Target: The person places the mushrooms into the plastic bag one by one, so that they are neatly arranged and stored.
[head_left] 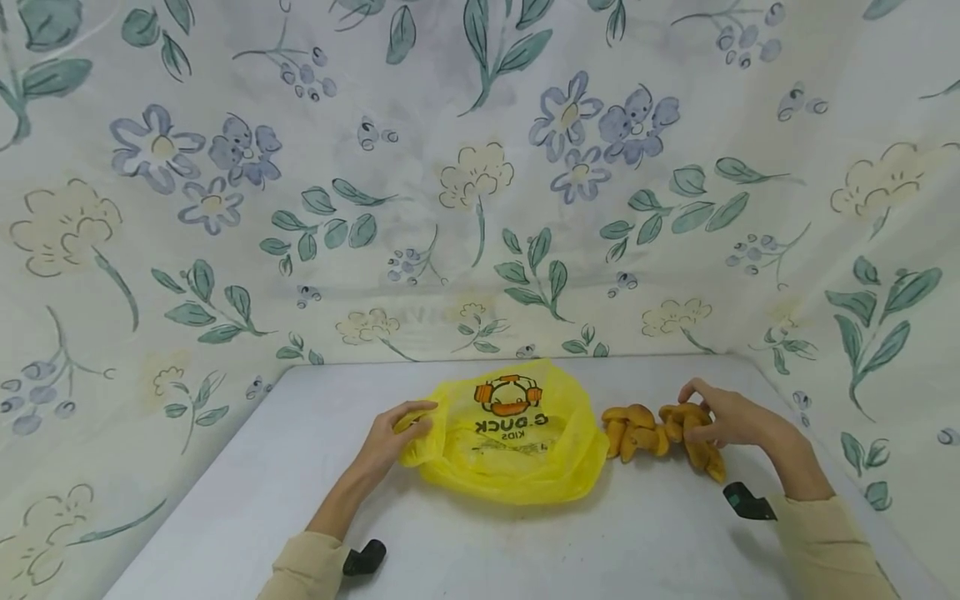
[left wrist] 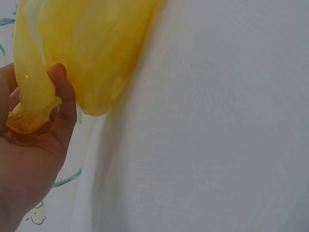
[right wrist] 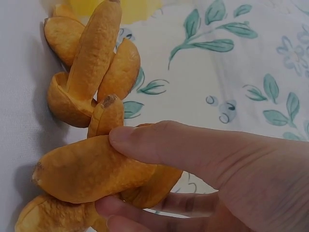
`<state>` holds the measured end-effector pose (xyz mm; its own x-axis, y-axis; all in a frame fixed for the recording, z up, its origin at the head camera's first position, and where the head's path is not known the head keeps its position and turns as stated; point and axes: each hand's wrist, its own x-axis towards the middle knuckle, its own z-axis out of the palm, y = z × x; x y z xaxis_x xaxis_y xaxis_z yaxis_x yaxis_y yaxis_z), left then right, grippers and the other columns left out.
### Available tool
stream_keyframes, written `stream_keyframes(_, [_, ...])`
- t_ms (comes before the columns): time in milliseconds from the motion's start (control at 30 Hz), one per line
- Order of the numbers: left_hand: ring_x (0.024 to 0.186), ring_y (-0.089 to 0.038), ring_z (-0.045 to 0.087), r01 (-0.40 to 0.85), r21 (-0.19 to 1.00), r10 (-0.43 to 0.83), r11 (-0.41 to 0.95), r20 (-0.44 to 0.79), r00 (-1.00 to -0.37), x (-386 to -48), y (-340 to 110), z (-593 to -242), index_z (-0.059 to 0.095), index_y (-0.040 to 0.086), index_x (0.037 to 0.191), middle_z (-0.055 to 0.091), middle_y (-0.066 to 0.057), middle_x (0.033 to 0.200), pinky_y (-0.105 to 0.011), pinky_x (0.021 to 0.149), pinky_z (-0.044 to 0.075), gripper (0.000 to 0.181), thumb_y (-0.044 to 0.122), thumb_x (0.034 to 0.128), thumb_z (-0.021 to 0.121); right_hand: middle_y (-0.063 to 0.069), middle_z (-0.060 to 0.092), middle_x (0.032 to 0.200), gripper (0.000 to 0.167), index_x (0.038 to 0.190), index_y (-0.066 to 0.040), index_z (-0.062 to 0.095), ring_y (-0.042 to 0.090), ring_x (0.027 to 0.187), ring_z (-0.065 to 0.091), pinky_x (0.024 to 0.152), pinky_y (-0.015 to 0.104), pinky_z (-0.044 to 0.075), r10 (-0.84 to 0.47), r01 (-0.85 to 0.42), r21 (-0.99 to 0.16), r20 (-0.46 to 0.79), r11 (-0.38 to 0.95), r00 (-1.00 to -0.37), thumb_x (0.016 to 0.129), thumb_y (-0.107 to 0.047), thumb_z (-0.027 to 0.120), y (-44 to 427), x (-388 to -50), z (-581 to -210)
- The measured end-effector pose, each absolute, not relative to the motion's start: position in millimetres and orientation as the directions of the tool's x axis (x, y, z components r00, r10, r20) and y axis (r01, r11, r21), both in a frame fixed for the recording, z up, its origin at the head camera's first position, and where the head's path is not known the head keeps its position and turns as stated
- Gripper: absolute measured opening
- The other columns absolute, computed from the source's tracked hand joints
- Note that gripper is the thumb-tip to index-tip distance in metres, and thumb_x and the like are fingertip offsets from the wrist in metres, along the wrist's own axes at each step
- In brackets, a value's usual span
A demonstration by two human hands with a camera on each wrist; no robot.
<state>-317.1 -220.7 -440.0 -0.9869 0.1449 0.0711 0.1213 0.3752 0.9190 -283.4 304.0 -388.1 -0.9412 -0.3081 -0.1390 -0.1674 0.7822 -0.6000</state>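
A yellow plastic bag (head_left: 517,467) with a duck print and mirrored lettering lies on the table. My left hand (head_left: 393,437) grips its left edge; in the left wrist view the fingers and thumb curl round the thin yellow plastic (left wrist: 34,92). To the right of the bag are several orange-brown, wrinkled, elongated pieces (head_left: 633,429), piled close together; their kind is unclear. My right hand (head_left: 738,417) pinches one orange-brown piece (right wrist: 91,169) at the right end of the pile, thumb on top and fingers beneath. Other orange-brown pieces (right wrist: 94,53) lie beyond it.
The white table (head_left: 225,500) stretches under both hands. Behind it hangs a floral cloth (head_left: 480,208), which also runs down the sides. Black devices are strapped at the left wrist (head_left: 365,558) and the right wrist (head_left: 750,502), beside beige sleeves (head_left: 832,542).
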Motion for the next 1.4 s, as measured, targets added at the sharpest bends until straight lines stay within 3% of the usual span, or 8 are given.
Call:
stream_keyframes(367, [0.130,-0.025,0.050,0.103,0.911,0.128,0.400,0.055,-0.990,-320.9,-221.3,-437.9,0.063,0.021,0.129,0.048,-0.004,0.150,-0.036,0.103,0.048,0.042,0.040,0.0917,0.067,0.022,0.063,0.107,0.052,0.123,-0.003,0.041,0.020,0.077,0.063,0.069,0.037,0.058,-0.300,-0.164,-0.588,-0.141,0.792,-0.943,0.085,-0.016,0.075,304.0,-282.2,-387.6])
stream_keyframes(700, [0.129,-0.024,0.051,0.094,0.918,0.125,0.384,0.049,-0.991,-319.6,-221.8,-437.2,0.062,0.021,0.130,0.048,-0.003,0.150,-0.031,0.101,0.048,0.044,0.040,0.0913,0.067,0.023,0.062,0.109,0.051,0.123,-0.004,0.041,0.020,0.077,0.062,0.069,0.037,0.059,-0.316,-0.191,-0.595,-0.112,0.781,-0.942,0.085,-0.013,0.074,306.3,-284.3,-388.0])
stream_keyframes(967, [0.122,-0.023,0.054,0.096,0.916,0.128,0.389,0.050,-0.991,-320.5,-221.8,-437.8,0.062,0.020,0.131,0.048,-0.005,0.150,-0.020,0.089,0.050,0.042,0.037,0.0926,0.067,0.024,0.062,0.110,0.050,0.125,-0.005,0.042,0.019,0.075,0.062,0.067,0.036,0.057,-0.308,-0.203,-0.583,-0.087,0.787,-0.947,0.086,-0.016,0.071,307.4,-283.3,-386.7])
stream_keyframes(1400, [0.123,-0.024,0.052,0.077,0.908,0.128,0.413,0.026,-0.991,-319.4,-222.6,-436.1,0.061,0.022,0.132,0.044,-0.006,0.153,-0.027,0.094,0.049,0.041,0.036,0.0935,0.065,0.020,0.062,0.108,0.050,0.127,-0.006,0.044,0.018,0.072,0.059,0.066,0.032,0.054,-0.285,-0.217,-0.596,-0.020,0.773,-0.958,0.087,-0.020,0.070,303.6,-282.4,-383.0])
